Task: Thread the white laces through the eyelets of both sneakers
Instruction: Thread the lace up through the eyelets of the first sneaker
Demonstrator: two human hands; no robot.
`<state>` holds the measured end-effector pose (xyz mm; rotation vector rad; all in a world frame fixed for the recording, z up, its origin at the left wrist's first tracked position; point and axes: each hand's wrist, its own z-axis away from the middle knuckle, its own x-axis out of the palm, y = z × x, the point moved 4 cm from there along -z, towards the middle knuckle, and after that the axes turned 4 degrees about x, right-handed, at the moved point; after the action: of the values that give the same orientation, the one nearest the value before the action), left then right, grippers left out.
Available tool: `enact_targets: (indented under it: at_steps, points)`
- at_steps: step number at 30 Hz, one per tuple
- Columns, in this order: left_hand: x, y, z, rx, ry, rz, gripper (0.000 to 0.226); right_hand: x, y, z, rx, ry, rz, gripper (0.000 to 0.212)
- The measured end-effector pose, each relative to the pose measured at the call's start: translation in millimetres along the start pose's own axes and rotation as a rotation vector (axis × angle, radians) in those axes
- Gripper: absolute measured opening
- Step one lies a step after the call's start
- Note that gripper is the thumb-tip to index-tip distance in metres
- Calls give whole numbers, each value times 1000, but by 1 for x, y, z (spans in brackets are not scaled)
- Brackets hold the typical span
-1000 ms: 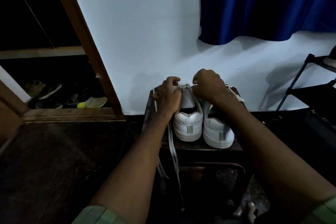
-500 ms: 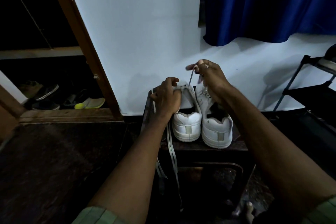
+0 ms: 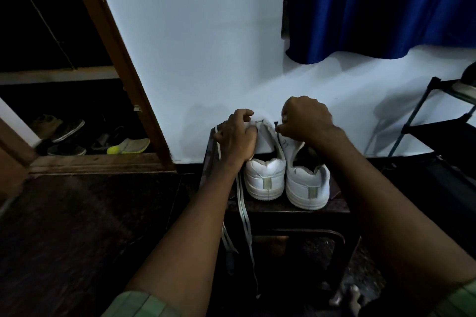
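Note:
Two white sneakers stand heel-toward-me on a small dark stool (image 3: 340,207) against the wall. My left hand (image 3: 238,139) grips the tongue and upper of the left sneaker (image 3: 265,179). My right hand (image 3: 306,119) is closed over the lacing area between the left sneaker and the right sneaker (image 3: 307,188), fingers pinched; a lace end in it is hidden. Loose white laces (image 3: 243,216) hang from the stool's left side, down past its front edge.
A wooden door frame (image 3: 121,64) stands to the left, with several shoes (image 3: 126,145) on the floor in the dark room beyond. A blue curtain (image 3: 381,5) hangs at upper right. A black metal rack (image 3: 438,121) stands at the right.
My right hand, raised half a second ago with a lace end pinched above the sneakers, has come back down onto the lacing area. My left hand stays on the left sneaker.

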<state>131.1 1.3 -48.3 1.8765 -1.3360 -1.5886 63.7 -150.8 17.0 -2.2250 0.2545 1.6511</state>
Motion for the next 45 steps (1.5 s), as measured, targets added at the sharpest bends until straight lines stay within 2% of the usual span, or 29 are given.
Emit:
enact_targets:
  at_steps: [2,4,6,7,9,11,14,16,18,20,22,24,27,29,31,32,34,36,38,40,43,45]
  points:
    - [-3,3,3,23,3,-6,51,-3,1,-1,11,8,-239,49]
    - [-8,13,5,90,17,12,44,-11,1,-2,104,-33,-809,65]
    - [-12,34,6,199,0,27,36,-17,0,-7,237,-209,-1464,62]
    - [-12,47,7,259,-42,74,32,-21,-1,-8,253,-303,-1715,57]
    - [-9,72,16,296,-196,208,27,-27,-2,-11,209,-417,-2046,48]
    - [-1,85,22,274,-363,244,30,-30,5,-12,192,-396,-2197,45]
    - [9,86,19,272,-430,292,35,-34,25,-12,242,-214,-2203,45]
    - [10,85,13,233,-398,399,36,-34,38,-12,301,-96,-2185,44]
    - [8,90,10,195,-328,493,35,-32,46,-8,356,-45,-2004,40]
    - [6,98,9,189,-252,543,34,-28,47,1,352,-78,-1549,43]
    - [6,100,7,151,-172,604,32,-22,38,11,270,-207,-1189,59]
    - [8,101,4,83,-121,712,30,-15,25,19,206,-307,-1117,67]
    - [17,105,1,3,-92,825,30,-10,18,22,203,-285,-1110,65]
    - [26,107,2,-16,-83,850,28,-6,19,22,268,-257,-1139,65]
    - [37,108,4,-33,-94,863,26,-2,23,22,385,-177,-1327,54]
    - [41,108,5,-39,-108,855,25,1,23,22,455,-145,-1523,49]
    - [48,114,8,16,-199,806,32,4,19,22,566,-163,-2088,40]
    - [55,120,9,140,-310,668,59,6,22,19,647,-191,-2437,36]
    - [59,120,6,316,-317,358,75,8,30,17,648,-194,-2428,31]
    - [58,115,3,429,-253,110,75,9,36,14,668,-212,-2375,30]
    - [51,115,7,524,-39,-99,56,10,44,11,784,-197,-2237,27]
    - [43,117,10,541,104,-94,42,10,49,8,815,-187,-2167,27]
